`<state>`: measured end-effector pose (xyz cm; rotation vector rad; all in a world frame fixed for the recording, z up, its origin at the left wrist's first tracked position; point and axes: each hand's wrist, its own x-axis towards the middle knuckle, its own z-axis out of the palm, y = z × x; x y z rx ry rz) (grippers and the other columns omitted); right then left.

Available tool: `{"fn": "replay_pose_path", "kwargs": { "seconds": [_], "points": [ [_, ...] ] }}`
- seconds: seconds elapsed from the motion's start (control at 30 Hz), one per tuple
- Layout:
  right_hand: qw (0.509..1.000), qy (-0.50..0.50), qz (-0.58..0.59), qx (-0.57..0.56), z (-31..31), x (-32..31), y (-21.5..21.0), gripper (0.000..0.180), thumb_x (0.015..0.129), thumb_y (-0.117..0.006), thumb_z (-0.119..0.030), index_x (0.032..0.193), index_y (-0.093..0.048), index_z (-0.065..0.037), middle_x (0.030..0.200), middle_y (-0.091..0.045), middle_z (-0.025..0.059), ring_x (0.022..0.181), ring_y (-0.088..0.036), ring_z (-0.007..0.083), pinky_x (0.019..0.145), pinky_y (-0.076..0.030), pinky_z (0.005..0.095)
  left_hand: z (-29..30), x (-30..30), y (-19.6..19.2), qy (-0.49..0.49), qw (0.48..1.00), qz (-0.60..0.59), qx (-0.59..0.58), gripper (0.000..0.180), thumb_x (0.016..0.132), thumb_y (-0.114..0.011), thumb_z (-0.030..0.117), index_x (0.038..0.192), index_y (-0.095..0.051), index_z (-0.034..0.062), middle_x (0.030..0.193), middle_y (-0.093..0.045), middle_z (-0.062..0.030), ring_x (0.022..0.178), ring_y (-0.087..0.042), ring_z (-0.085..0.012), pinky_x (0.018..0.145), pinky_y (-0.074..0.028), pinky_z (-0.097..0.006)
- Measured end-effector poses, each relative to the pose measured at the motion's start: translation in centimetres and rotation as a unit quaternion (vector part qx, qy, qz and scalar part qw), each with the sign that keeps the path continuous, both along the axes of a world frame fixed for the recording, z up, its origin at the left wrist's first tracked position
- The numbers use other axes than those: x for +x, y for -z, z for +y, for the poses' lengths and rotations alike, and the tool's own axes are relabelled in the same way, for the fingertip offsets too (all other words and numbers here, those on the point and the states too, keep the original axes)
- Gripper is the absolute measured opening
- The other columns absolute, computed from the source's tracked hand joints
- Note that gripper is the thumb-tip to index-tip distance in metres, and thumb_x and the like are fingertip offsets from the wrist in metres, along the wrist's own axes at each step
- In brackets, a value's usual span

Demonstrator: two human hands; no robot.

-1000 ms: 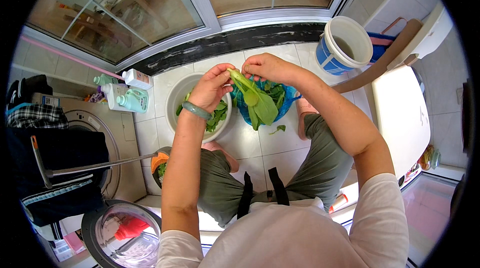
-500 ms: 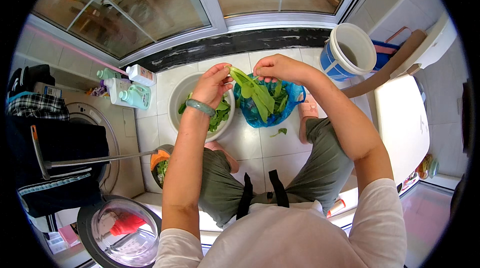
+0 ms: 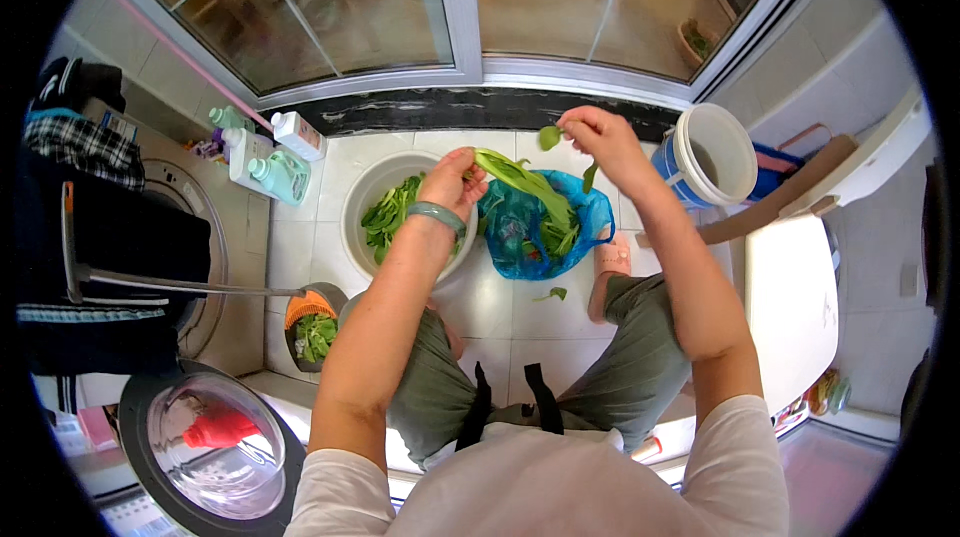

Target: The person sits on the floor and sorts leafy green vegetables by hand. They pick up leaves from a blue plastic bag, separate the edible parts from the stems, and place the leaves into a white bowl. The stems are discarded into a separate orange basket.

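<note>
Where the left hand point(image 3: 455, 183) closes: fingers and thumb are clamped on the pale end of a leafy green stalk point(image 3: 522, 177).
Green stalk: slanting down to the right from that grip, its leaves spread over the mouth of a blue plastic bag point(image 3: 508, 259).
Right hand point(image 3: 608, 143): raised to the right of the stalk and apart from it, fingertips pinched together on small loose leaves point(image 3: 549, 138), one sticking out leftward, one hanging below.
Jade-green bangle point(image 3: 438, 215): around the left wrist.
Blue bag: open on the tiled floor point(image 3: 540, 322) in front of the person, more greens inside.
White basin point(image 3: 349, 227): just left of the bag, partly hidden by the left hand, with a heap of green leaves point(image 3: 388, 217) in it.
Fallen leaf point(image 3: 551, 294): on the tiles, on the person's side of the bag.
Pink slipper point(image 3: 614, 255): on the right foot, just beside the bag.
Dustpan point(image 3: 302, 308): orange and dark, left of the left forearm, holding leafy scraps point(image 3: 317, 337).
White-and-blue bucket point(image 3: 683, 169): right of the right hand.
Detergent bottles point(image 3: 281, 177): grouped left of the basin, near a washing machine point(image 3: 240, 267).
</note>
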<state>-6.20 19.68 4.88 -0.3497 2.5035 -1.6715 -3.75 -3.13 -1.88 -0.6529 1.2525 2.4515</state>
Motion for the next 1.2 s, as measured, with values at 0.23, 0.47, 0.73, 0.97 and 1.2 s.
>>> {"fn": "replay_pose_path", "kwargs": {
  "seconds": [0.23, 0.47, 0.73, 0.97, 1.2],
  "points": [
    [0.965, -0.141, 0.178, 0.128, -5.0, 3.6, -0.2, 0.015, 0.079, -0.053, -0.013, 0.091, -0.061, -0.008, 0.082, -0.06, 0.0076, 0.074, -0.058, 0.0216, 0.067, -0.046, 0.0298, 2.1, -0.2, 1.3, -0.012, 0.971, -0.094, 0.222, 0.015, 0.088, -0.045, 0.013, 0.099, -0.05, 0.0037, 0.088, -0.054, -0.0102, 0.078, -0.056, -0.0194, 0.069, -0.051, -0.031],
    [0.941, -0.15, 0.206, 0.223, -5.4, 4.1, -0.8, 0.016, 0.079, -0.053, -0.012, 0.092, -0.061, -0.009, 0.082, -0.059, 0.0085, 0.077, -0.057, 0.0275, 0.069, -0.046, 0.0329, 2.6, -0.5, 0.9, 0.032, 0.944, -0.083, 0.316, 0.02, 0.09, -0.041, 0.016, 0.099, -0.05, 0.001, 0.092, -0.054, -0.0136, 0.082, -0.056, -0.022, 0.07, -0.051, -0.035],
    [0.973, -0.029, 0.172, 0.153, -3.8, 2.4, -0.6, 0.019, 0.083, -0.049, -0.019, 0.093, -0.061, -0.008, 0.087, -0.06, 0.0125, 0.077, -0.058, 0.0307, 0.068, -0.046, 0.0349, 3.0, 0.8, -1.7, 0.039, 0.996, -0.015, 0.084, 0.011, 0.084, -0.053, 0.018, 0.09, -0.051, 0.008, 0.07, -0.05, -0.0005, 0.055, -0.043, -0.0084, 0.047, -0.038, -0.022],
    [0.988, -0.062, 0.042, 0.134, -4.4, 2.8, 0.6, 0.023, 0.084, -0.047, -0.022, 0.096, -0.061, -0.007, 0.083, -0.061, 0.0168, 0.076, -0.058, 0.0331, 0.069, -0.046, 0.0345, 3.5, 1.4, -2.2, 0.064, 0.996, 0.059, -0.036, 0.014, 0.081, -0.058, 0.019, 0.083, -0.053, 0.0059, 0.064, -0.046, 0.0024, 0.048, -0.039, -0.0049, 0.038, -0.031, -0.018],
    [0.955, -0.086, 0.147, 0.245, -4.5, 3.1, 0.6, 0.02, 0.085, -0.043, -0.02, 0.087, -0.056, -0.004, 0.082, -0.057, 0.0173, 0.076, -0.056, 0.0348, 0.068, -0.045, 0.0401, 3.4, 1.6, -3.0, 0.108, 0.985, 0.09, -0.105, 0.014, 0.081, -0.059, 0.02, 0.081, -0.055, 0.0071, 0.063, -0.046, 0.0039, 0.047, -0.036, -0.003, 0.04, -0.028, -0.017]
  ]
}}
